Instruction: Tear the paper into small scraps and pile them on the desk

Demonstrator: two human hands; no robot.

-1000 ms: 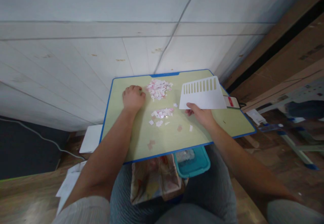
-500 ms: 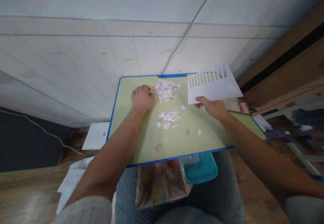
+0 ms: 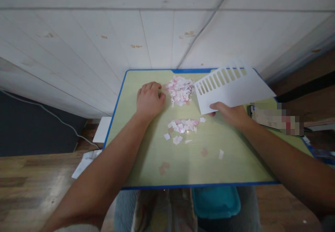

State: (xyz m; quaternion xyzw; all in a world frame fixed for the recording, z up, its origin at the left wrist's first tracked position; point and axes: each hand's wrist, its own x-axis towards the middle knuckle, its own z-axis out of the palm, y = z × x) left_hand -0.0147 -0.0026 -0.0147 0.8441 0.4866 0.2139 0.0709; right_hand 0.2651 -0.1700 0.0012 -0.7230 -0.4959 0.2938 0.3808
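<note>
My right hand [image 3: 229, 115] pinches the lower edge of a white slotted sheet [image 3: 235, 93] between thumb and fingers. A row of long cut-out slots runs along the sheet's far edge, and it is held tilted above the table. My left hand [image 3: 150, 101] rests on the tabletop, fingers loosely bent and thumb apart, holding nothing. Just right of it lies a heap of small pink and white paper scraps [image 3: 180, 89]. Nearer to me is a smaller strip-shaped pile of scraps [image 3: 184, 125], with several loose bits around it.
The yellow-green table [image 3: 193, 171] has a blue rim and stands against a white panelled wall [image 3: 104, 50]. A phone [image 3: 274, 118], partly blurred, lies at its right. Below the front edge are a teal plastic container [image 3: 217, 202] and a brownish bag [image 3: 164, 211].
The slotted sheet in my right hand has come closer to the big heap, tilting more. My left hand stays beside the heap. The camera view has moved nearer the table.
</note>
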